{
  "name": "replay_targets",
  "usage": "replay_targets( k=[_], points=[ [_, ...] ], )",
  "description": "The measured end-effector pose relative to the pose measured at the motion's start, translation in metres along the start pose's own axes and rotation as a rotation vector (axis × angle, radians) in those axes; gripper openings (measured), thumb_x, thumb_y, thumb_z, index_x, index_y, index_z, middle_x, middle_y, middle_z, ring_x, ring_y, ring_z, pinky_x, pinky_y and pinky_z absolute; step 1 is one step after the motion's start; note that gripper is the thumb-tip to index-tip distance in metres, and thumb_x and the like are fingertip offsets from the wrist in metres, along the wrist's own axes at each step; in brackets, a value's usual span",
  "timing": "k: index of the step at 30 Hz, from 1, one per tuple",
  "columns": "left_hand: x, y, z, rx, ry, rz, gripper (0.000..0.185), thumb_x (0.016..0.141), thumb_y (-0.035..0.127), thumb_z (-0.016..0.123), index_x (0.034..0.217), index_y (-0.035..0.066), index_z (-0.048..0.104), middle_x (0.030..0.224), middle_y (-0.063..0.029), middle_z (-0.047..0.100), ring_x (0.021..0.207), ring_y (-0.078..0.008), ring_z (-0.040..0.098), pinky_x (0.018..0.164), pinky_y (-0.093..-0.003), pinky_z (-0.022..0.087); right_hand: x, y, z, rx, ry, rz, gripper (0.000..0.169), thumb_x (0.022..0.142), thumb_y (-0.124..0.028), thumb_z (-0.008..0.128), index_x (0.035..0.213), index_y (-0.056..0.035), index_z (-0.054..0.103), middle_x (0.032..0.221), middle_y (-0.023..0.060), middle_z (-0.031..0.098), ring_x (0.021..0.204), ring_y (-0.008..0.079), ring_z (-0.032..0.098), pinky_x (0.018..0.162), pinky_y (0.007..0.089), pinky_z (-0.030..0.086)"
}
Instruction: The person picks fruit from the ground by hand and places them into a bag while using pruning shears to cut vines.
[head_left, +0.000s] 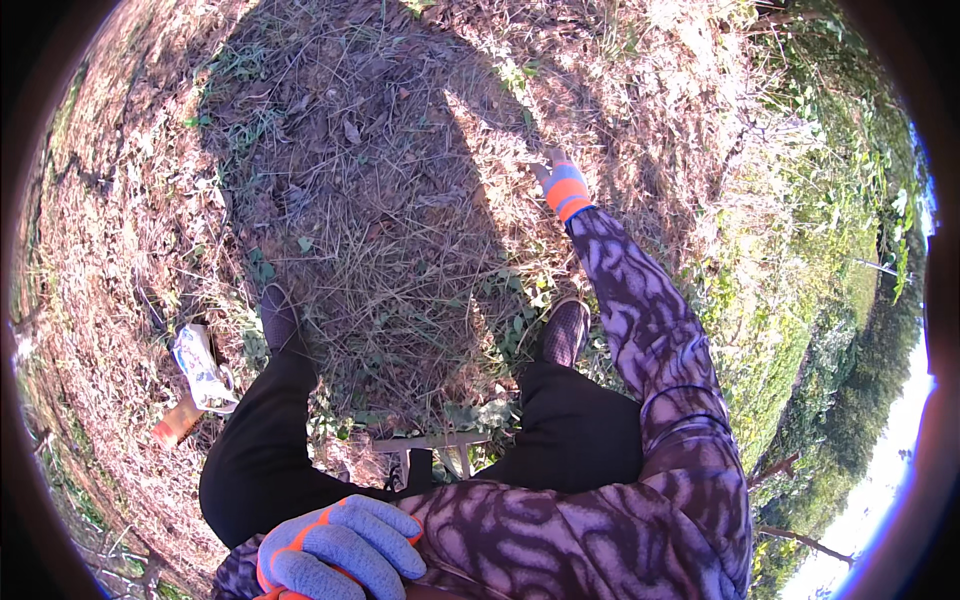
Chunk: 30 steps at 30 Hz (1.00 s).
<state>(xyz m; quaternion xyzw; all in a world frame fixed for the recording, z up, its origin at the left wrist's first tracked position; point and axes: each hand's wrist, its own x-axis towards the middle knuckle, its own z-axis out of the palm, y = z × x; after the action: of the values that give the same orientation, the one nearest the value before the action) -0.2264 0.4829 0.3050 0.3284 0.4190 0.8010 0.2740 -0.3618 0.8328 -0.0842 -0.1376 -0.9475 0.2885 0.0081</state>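
My right hand (561, 183), in a grey and orange glove, reaches out over dry grass and leaf litter (517, 202) in a sunlit patch. Its fingers look a little apart, with no object seen in them. Whether the fingertips touch the ground is hard to see. My left hand (341, 544), in a grey glove with orange edges, is close to my body at the bottom of the view. Its fingers lie side by side, slightly bent, against my patterned top (540, 532). The palm is hidden, so anything under it cannot be seen.
Beside my left leg lie a white printed plastic bag (199, 367) and an orange-brown container (178, 421). A low stool or frame (431, 442) shows between my legs. My dark shoes (566, 331) flank the litter. Green shrubs (847, 150) and bare twigs (806, 538) stand at the right.
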Motion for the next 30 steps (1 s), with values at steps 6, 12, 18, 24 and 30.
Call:
replay_targets(
  k=[6,12,18,24,30],
  points=[
    [0.008,-0.002,-0.007,0.002,0.035,-0.028,0.014,0.076,0.017,0.055,0.085,0.01,0.046,0.084,-0.0087,0.056,0.074,-0.0272,0.054,0.075,-0.0454,0.04,0.046,-0.003,0.023,-0.298,-0.295,-0.227,0.025,0.083,-0.014,0.047,0.105,-0.0105,0.057,0.104,0.0095,0.059,0.1,0.0321,0.051,0.086,0.0367,0.042],
    [0.013,-0.002,-0.014,-0.026,0.028,-0.04,0.015,0.077,0.019,0.056,0.084,0.01,0.046,0.084,-0.0089,0.055,0.074,-0.0271,0.054,0.076,-0.0459,0.04,0.039,0.002,0.056,0.016,-0.362,-0.266,0.023,0.083,-0.008,0.047,0.103,-0.0091,0.057,0.1,0.0121,0.061,0.093,0.0266,0.057,0.08,0.0313,0.044],
    [0.016,0.0,-0.018,-0.036,0.055,-0.073,0.015,0.078,0.019,0.056,0.084,0.01,0.046,0.085,-0.009,0.056,0.075,-0.0272,0.054,0.08,-0.0463,0.039,0.052,0.002,0.056,0.266,-0.209,-0.084,0.016,0.085,-0.012,0.05,0.092,-0.0117,0.064,0.085,0.0065,0.065,0.074,0.0195,0.059,0.071,0.0276,0.044],
    [0.018,-0.002,-0.023,-0.061,0.032,-0.066,0.016,0.078,0.02,0.056,0.086,0.01,0.046,0.085,-0.0086,0.056,0.077,-0.0269,0.054,0.082,-0.046,0.038,0.056,0.03,0.056,0.558,-0.321,0.195,0.015,0.084,-0.016,0.052,0.09,-0.0118,0.065,0.074,0.0012,0.062,0.06,0.0105,0.05,0.057,0.0235,0.041],
    [0.01,0.003,-0.028,-0.064,0.025,-0.081,0.018,0.078,0.02,0.056,0.089,0.01,0.046,0.087,-0.0088,0.056,0.081,-0.0272,0.054,0.084,-0.0466,0.037,-0.056,-0.065,0.027,0.566,-0.89,0.278,0.02,0.084,-0.015,0.049,0.099,-0.0094,0.062,0.081,0.0048,0.064,0.062,0.0107,0.055,0.057,0.026,0.045]
  ],
)
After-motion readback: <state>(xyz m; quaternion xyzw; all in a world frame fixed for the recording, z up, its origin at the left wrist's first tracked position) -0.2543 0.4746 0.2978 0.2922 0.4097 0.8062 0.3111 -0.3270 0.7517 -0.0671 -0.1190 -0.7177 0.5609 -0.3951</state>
